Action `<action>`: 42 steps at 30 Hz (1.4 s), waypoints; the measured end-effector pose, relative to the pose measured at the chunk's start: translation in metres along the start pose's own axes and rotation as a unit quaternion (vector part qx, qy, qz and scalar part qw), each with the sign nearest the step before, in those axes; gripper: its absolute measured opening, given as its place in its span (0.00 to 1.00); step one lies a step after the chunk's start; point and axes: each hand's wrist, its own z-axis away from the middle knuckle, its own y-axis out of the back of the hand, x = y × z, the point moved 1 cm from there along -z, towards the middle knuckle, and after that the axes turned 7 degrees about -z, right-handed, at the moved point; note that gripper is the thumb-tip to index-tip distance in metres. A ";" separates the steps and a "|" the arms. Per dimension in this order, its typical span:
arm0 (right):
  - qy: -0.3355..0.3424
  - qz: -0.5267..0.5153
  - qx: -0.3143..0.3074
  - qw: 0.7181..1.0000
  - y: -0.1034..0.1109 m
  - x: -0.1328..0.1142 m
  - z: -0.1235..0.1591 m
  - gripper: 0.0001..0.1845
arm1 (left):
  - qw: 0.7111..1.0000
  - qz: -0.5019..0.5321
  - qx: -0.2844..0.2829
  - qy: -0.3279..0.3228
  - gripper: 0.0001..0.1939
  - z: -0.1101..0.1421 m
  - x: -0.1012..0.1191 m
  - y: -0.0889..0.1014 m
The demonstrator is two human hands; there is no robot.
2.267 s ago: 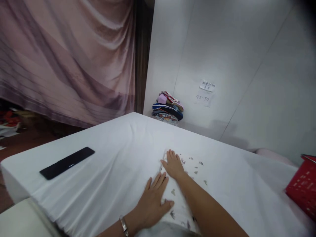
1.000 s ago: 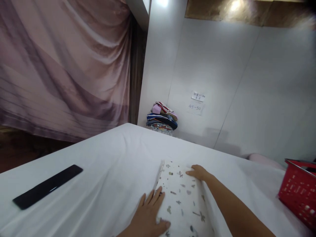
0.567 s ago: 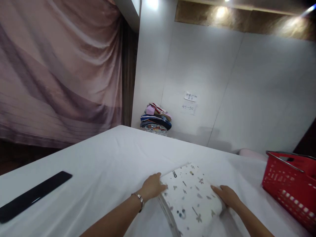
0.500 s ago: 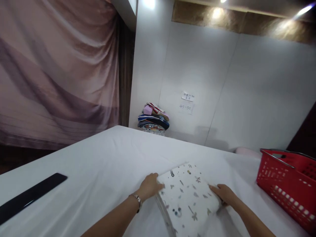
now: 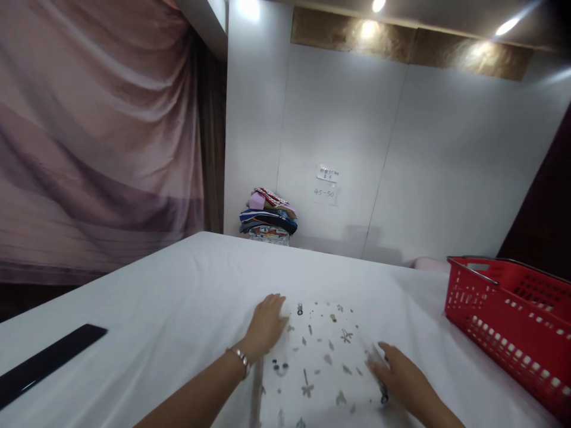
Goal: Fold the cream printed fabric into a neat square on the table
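Observation:
A folded white cloth with small grey printed figures (image 5: pixel 321 356) lies on the white-covered table (image 5: pixel 178 297) in front of me. My left hand (image 5: pixel 266 324), with a metal bracelet at the wrist, rests flat at the cloth's left far edge. At the cloth's right near edge my right hand (image 5: pixel 397 377) touches it with the fingers curled at the edge, blurred. Whether either hand grips the cloth is unclear.
A red plastic basket (image 5: pixel 513 321) stands on the table at the right. A long black flat bar (image 5: pixel 44 362) lies at the table's left edge. A stack of folded clothes (image 5: pixel 267 217) sits by the white wall behind the table. A mauve curtain hangs at left.
The cloth went from lifted and turned between both hands to lying flat on the table. The view swung right, bringing more of the red basket in.

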 end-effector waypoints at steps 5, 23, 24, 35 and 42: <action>0.240 -0.018 -0.059 0.969 0.005 -0.045 0.010 0.36 | 0.993 -0.027 -0.061 -0.096 0.36 0.050 0.027 -0.016; 0.225 0.085 -0.063 0.969 -0.018 -0.071 -0.029 0.34 | 0.992 -0.047 -0.034 -0.115 0.40 0.054 0.020 -0.044; 0.212 0.088 -0.072 0.971 -0.023 -0.069 -0.033 0.34 | 0.992 -0.042 -0.033 -0.115 0.39 0.055 0.019 -0.045; 0.199 0.103 -0.077 0.971 -0.038 -0.059 -0.040 0.33 | 0.999 0.038 -0.017 0.001 0.30 0.039 0.002 -0.029; 0.245 0.076 -0.059 0.965 -0.026 -0.115 -0.047 0.35 | 0.998 0.022 -0.052 0.039 0.35 0.031 -0.008 -0.039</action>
